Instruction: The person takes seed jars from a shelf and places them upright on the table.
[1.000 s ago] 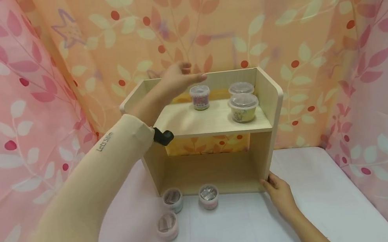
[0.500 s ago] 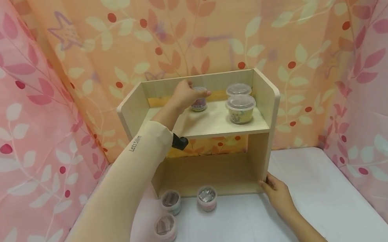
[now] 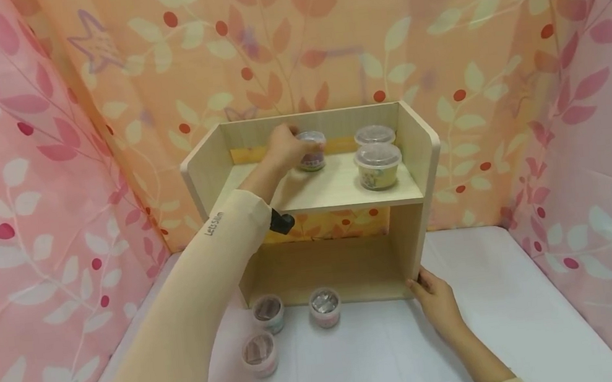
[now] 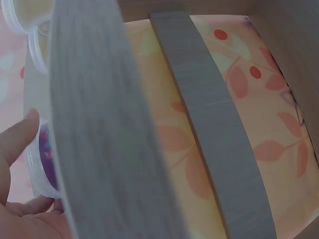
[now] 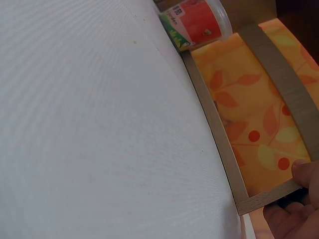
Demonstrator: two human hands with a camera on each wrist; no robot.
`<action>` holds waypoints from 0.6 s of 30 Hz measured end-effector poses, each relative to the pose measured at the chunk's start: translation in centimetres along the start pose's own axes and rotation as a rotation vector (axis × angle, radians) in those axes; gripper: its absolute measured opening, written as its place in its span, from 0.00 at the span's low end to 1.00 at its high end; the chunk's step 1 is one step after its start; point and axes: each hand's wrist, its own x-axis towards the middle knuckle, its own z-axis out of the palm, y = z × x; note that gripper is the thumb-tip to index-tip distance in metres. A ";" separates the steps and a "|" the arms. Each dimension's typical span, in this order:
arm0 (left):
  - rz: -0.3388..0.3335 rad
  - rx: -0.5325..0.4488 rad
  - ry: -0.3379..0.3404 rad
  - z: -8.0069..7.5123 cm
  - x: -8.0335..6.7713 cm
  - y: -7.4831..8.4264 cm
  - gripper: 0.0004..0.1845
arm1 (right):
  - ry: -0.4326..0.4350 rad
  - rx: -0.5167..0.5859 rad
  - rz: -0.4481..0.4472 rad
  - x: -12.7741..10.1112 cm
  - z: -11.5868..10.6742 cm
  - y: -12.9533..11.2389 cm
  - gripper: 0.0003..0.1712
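Observation:
A two-level wooden shelf stands on a white table. On its upper board my left hand curls round a small clear cup with purple contents. In the left wrist view my fingers lie on both sides of that cup, half hidden by the shelf board. My right hand holds the shelf's lower right corner. In the right wrist view the thumb lies over the panel edge.
Two larger lidded cups stand at the right of the upper board. Three small foil-topped cups sit on the white table before the shelf. Leaf-patterned curtains close in the back and both sides.
My left hand came down from above the purple cup and closed round it. The right hand stayed at the shelf corner.

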 end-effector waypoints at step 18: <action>0.000 -0.042 -0.005 -1.0 -0.4 0.3 0.40 | 0.002 -0.003 0.008 0.1 0.1 -0.1 0.33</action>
